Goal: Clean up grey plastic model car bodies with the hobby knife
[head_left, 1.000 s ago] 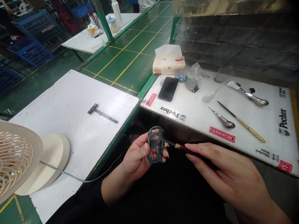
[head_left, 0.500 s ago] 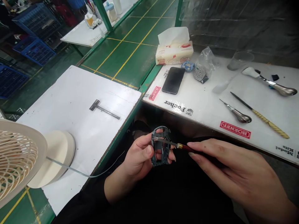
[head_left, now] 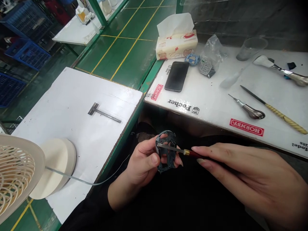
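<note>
My left hand [head_left: 143,162] is closed around a dark grey, frame-like plastic part [head_left: 169,157] with a rounded top and open cut-outs. Thumb and fingers grip its left side and lower edge. Between thumb and fingertips, my right hand [head_left: 247,173] holds a narrow-bladed scraper [head_left: 186,152] with a dark red handle and a brass collar. The blade lies across the upper part of the plastic frame, its tip near the left rim. Whether the blade presses on the surface I cannot tell. Both hands are above my dark-clothed lap, in front of the tables.
On the right table [head_left: 207,93] lie a phone [head_left: 176,76], a tissue pack [head_left: 176,45], a plastic bag [head_left: 210,57], a clear cup [head_left: 251,49], an awl [head_left: 250,108] and a yellow-handled file [head_left: 276,112]. The left table [head_left: 60,109] carries a hammer-shaped tool [head_left: 103,113] and a fan [head_left: 19,173].
The scraper's blade has shifted slightly left and down across the plastic frame, my right hand with it. The frame is turned a little in my left hand. The camera view has shifted somewhat.
</note>
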